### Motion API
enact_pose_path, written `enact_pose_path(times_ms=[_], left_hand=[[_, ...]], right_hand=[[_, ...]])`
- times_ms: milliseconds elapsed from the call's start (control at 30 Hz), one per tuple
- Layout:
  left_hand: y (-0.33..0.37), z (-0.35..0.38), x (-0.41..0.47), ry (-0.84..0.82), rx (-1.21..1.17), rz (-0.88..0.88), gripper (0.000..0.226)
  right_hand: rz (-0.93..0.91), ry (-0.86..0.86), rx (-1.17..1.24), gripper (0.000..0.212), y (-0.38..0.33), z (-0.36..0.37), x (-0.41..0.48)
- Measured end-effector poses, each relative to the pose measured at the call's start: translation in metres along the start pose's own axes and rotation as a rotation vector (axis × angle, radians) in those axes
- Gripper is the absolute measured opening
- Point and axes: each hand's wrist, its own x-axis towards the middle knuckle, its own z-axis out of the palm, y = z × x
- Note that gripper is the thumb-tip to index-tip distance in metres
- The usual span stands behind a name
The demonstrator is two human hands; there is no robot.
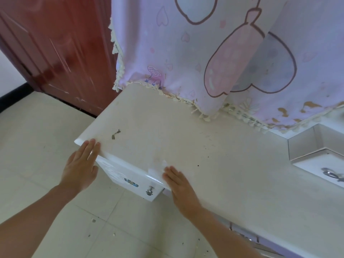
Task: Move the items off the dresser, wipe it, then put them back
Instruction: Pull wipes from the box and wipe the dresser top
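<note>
The white dresser top (186, 138) carries no items; it shows dust, dark specks and a small chipped mark (115, 135) near its left end. My left hand (81, 164) lies flat with fingers together at the front left corner edge, holding nothing. My right hand (179, 185) rests flat on the front edge, fingertips on a thin white tissue or wipe (158, 168) that drapes over the edge. A drawer front (130, 179) with a metal handle and a knob sits below the edge between my hands.
A pink cartoon-print cloth with fringe (204, 62) hangs over the back of the dresser. A red-brown door (55, 49) stands at the left. A raised side drawer unit (316, 157) sits at the right. Pale floor tiles (37, 136) with small debris lie below.
</note>
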Motion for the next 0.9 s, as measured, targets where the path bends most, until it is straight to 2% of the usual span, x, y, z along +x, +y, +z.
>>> enact_pose_path(times_ms=[67, 167, 200, 233, 300, 367, 433, 500, 600, 767, 900], left_hand=[[0.003, -0.003, -0.001, -0.035, 0.0, -0.013, 0.073], [0.009, -0.005, -0.002, -0.071, -0.03, -0.051, 0.073], [0.011, -0.005, -0.002, -0.075, -0.029, -0.057, 0.073], [0.011, -0.006, -0.001, -0.084, -0.017, -0.057, 0.073], [0.01, -0.007, 0.001, -0.105, 0.01, -0.052, 0.072], [0.008, -0.009, 0.002, -0.127, 0.029, -0.048, 0.073], [0.005, -0.009, 0.004, -0.148, 0.068, -0.037, 0.074], [0.003, -0.009, 0.004, -0.16, 0.077, -0.029, 0.076], [0.004, -0.01, 0.003, -0.16, 0.059, -0.02, 0.077], [0.001, -0.015, 0.004, -0.19, 0.034, -0.008, 0.077], [-0.005, -0.027, 0.009, -0.282, 0.066, 0.03, 0.076]], right_hand=[[-0.066, -0.022, -0.043, 0.059, 0.001, -0.005, -0.001], [-0.02, -0.007, -0.151, 0.048, 0.031, -0.023, -0.003], [0.056, 0.035, -0.208, 0.048, 0.045, -0.031, -0.003], [0.176, 0.057, -0.267, 0.06, 0.059, -0.04, -0.003], [0.422, -0.066, -0.293, 0.083, 0.084, -0.061, -0.002], [0.565, -0.13, -0.326, 0.077, 0.094, -0.071, 0.012], [0.594, -0.121, -0.382, 0.066, 0.09, -0.067, 0.035], [0.561, -0.134, -0.423, 0.062, 0.078, -0.056, 0.062], [0.436, -0.143, -0.437, 0.082, 0.059, -0.043, 0.102], [0.248, -0.233, -0.387, 0.067, 0.016, -0.019, 0.157], [-0.001, -0.281, -0.304, 0.085, -0.032, 0.007, 0.156]])
